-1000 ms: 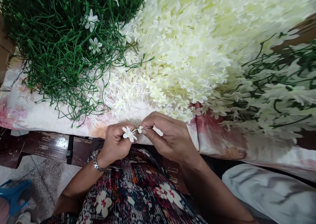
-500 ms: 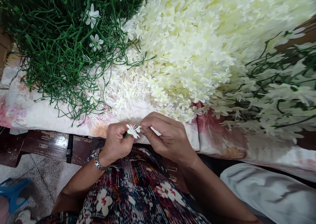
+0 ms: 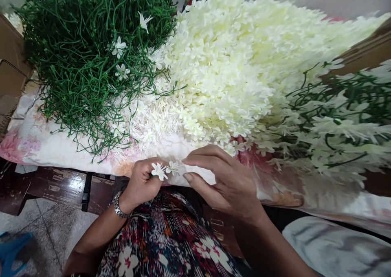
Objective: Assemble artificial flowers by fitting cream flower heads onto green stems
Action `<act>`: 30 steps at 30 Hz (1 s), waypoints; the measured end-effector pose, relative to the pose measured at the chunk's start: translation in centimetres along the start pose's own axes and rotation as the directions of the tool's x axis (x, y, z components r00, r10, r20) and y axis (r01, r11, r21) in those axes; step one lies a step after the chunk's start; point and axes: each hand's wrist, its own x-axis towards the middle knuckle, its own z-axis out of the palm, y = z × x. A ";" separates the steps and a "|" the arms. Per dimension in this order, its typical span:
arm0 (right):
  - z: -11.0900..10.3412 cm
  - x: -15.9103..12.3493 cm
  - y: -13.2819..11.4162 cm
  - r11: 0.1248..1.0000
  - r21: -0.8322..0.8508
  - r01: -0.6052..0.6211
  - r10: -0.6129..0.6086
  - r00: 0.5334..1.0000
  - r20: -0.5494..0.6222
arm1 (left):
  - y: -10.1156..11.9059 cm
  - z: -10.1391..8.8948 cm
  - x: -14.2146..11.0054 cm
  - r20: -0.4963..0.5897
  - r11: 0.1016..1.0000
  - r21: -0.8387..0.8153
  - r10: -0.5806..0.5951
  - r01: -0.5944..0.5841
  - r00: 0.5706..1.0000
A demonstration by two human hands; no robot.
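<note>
My left hand, with a metal watch on the wrist, is closed round a small sprig of white artificial flowers, whose blossoms stick out past the fingers. My right hand hovers just to the right of the sprig with its fingers stretched out and apart, holding nothing. Both hands are over my lap, at the near edge of a floral cloth.
On the cloth lie a heap of green plastic stems at the left, a big pile of cream flower heads in the middle and finished flowered stems at the right. A cardboard box stands at far left.
My right hand has let go of the flower and opened, drawing slightly right. The left hand still holds the sprig. The view has tilted, so the piles appear lower.
</note>
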 end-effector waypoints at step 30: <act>0.2 0.6 1.3 0.956 0.257 -0.143 0.073 0.961 0.265 | -0.5 0.3 -0.3 -0.028 0.991 0.128 0.032 -0.029 0.999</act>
